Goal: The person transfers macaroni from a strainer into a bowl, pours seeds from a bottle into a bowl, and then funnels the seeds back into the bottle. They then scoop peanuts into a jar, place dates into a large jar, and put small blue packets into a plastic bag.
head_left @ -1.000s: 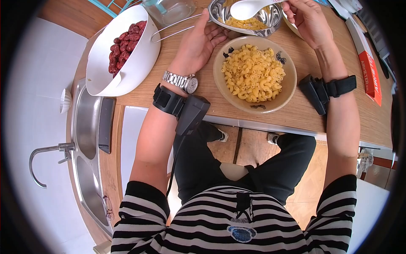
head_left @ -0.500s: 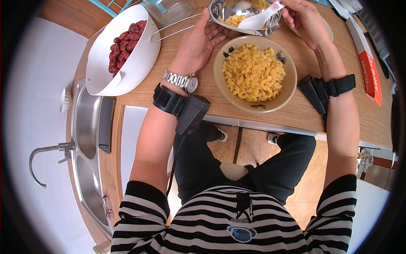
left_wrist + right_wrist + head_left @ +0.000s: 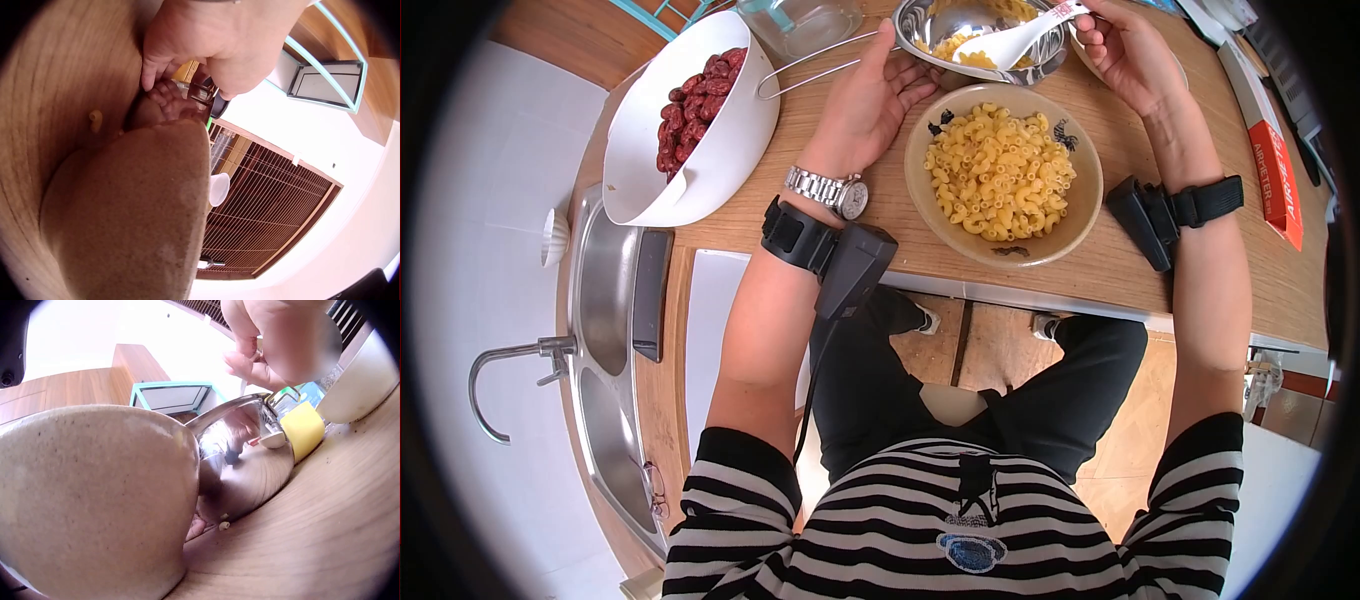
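My right hand pinches the handle of a white soup spoon with red marks. Its bowl dips among macaroni in a shiny metal bowl with a wire handle. Against the near left side of that bowl rests my left hand, thumb up by the rim and fingers spread low along the wall. Just in front stands a beige ceramic bowl heaped with macaroni. In the right wrist view, the metal bowl sits close behind the ceramic one.
A white basin with red dates stands at the left, near the sink. A glass jar is behind it. A white dish lies behind the right hand; an orange-red box lies farther right. Loose macaroni lies on the table.
The spoon has come down from above the metal bowl into the macaroni inside it, and its handle has shifted slightly right with the right hand. The left hand has stayed in place.
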